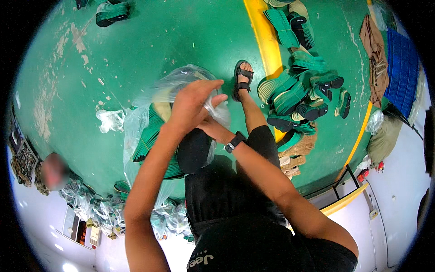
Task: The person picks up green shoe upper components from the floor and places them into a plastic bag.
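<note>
A large clear plastic bag [136,131] stands in front of me, holding bundles of green, cream and black shoe insoles [152,136]. My left hand [192,102] is over the bag's upper part, fingers stretched out to the right and the thumb apart from them. Bunched plastic lies by its thumb and palm. My right hand [210,127], with a dark watch on the wrist, reaches in beneath the left one, against the bunched plastic. Its fingers are hidden behind the left hand. A black insole face [195,152] shows below the hands, close to my legs.
More insole bundles [290,95] lie in a pile on the right, beside a yellow floor line [263,31]. Another bundle [112,13] is at the far left. Crumpled plastic [110,120] lies left of the bag. Filled clear bags [90,199] line the lower left wall.
</note>
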`<state>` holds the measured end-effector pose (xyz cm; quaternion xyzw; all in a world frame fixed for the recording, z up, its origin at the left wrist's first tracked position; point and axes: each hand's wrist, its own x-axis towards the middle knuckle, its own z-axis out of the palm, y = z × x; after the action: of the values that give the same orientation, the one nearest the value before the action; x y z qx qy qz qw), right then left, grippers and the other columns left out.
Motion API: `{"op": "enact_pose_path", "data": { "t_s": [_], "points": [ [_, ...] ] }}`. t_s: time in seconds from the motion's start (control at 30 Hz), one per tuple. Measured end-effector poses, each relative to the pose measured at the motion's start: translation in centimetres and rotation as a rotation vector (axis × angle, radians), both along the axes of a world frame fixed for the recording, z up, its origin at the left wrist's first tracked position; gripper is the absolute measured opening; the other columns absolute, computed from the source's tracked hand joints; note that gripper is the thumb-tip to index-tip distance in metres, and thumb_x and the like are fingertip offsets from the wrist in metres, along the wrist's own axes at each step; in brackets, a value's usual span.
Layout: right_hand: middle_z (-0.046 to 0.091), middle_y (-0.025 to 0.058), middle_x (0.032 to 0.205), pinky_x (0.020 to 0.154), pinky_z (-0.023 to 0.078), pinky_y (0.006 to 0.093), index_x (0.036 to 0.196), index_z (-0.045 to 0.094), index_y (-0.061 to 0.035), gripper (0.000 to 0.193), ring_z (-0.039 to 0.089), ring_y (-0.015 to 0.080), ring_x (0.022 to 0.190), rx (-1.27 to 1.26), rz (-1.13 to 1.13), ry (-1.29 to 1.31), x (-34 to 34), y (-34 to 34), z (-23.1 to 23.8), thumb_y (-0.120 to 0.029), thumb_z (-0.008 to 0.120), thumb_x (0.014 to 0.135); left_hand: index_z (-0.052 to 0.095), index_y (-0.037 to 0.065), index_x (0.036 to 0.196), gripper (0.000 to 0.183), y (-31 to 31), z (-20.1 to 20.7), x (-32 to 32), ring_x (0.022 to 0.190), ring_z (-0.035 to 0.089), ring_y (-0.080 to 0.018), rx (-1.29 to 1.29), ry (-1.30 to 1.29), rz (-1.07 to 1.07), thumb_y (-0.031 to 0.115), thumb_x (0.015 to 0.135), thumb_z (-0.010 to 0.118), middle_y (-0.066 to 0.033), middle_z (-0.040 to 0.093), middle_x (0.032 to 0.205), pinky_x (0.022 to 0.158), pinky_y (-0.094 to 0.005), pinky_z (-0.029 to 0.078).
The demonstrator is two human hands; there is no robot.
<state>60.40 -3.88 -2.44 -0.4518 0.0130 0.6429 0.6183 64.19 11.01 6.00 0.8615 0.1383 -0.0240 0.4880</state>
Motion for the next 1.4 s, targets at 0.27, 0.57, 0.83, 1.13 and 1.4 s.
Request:
{"op": "enact_pose_path", "data": {
  "t_s": [0.27, 0.57, 0.83, 1.13, 1.4],
  "points": [
    [0.046, 0.0159, 0.113, 0.092, 0.030, 0.0417, 0.112, 0.044, -0.0014, 0.038, 0.041, 0.0291, 0.110, -0.210, -0.179, -0.474, -2.8, -1.1, -1.6, -0.021, 0.054, 0.082, 0.059, 0.007, 0.095, 0.027, -1.1, 0.8, -1.5, 0.080, 0.059, -0.0287, 0.001, -0.016, 0.085, 0.020, 0.073, 0.064, -0.0104, 0.061, 0.088, 0.069, -0.0347, 0.046],
    [0.041, 0.0110, 0.121, 0.092, 0.033, 0.0360, 0.114, 0.038, -0.0039, 0.039, 0.040, 0.0232, 0.111, -0.278, 0.114, -0.710, -3.0, -0.8, -2.5, -0.021, 0.053, 0.083, 0.060, 0.006, 0.090, 0.024, -1.5, 1.1, -1.1, 0.075, 0.060, -0.0283, -0.059, -0.057, 0.109, 0.019, 0.072, 0.066, -0.0093, 0.062, 0.082, 0.062, -0.0347, 0.047],
    [0.036, 0.0223, 0.126, 0.099, 0.025, 0.0443, 0.123, 0.032, 0.0043, 0.059, 0.036, 0.0363, 0.116, -0.204, 0.001, -0.947, -1.2, -4.0, 15.0, -0.006, 0.058, 0.071, 0.061, 0.006, 0.090, 0.024, -0.8, 1.8, -2.4, 0.071, 0.060, -0.0242, -0.067, 0.015, 0.086, 0.018, 0.070, 0.068, -0.0070, 0.063, 0.078, 0.063, -0.0313, 0.046],
    [0.048, 0.0104, 0.057, 0.050, 0.037, 0.0315, 0.065, 0.053, -0.0002, 0.021, 0.049, 0.0212, 0.053, -0.086, 0.260, -0.796, 2.1, -5.9, 13.0, -0.016, 0.060, 0.078, 0.034, 0.002, 0.126, 0.071, -1.4, 7.7, -18.7, 0.121, 0.031, -0.0286, 0.334, 0.271, 0.632, 0.012, 0.067, 0.072, -0.0151, 0.031, 0.132, 0.100, -0.0392, 0.025],
    [0.049, -0.0036, 0.059, 0.050, 0.034, 0.0211, 0.067, 0.055, -0.0002, 0.027, 0.041, 0.0024, 0.059, -0.253, 0.249, -0.417, 1.4, -5.9, 14.5, -0.020, 0.054, 0.085, 0.021, 0.000, 0.131, 0.087, -13.8, 9.3, -37.5, 0.114, 0.036, -0.0297, 0.398, 0.729, 1.458, 0.015, 0.065, 0.075, -0.0213, 0.027, 0.129, 0.091, -0.0411, 0.038]
  ]
}}
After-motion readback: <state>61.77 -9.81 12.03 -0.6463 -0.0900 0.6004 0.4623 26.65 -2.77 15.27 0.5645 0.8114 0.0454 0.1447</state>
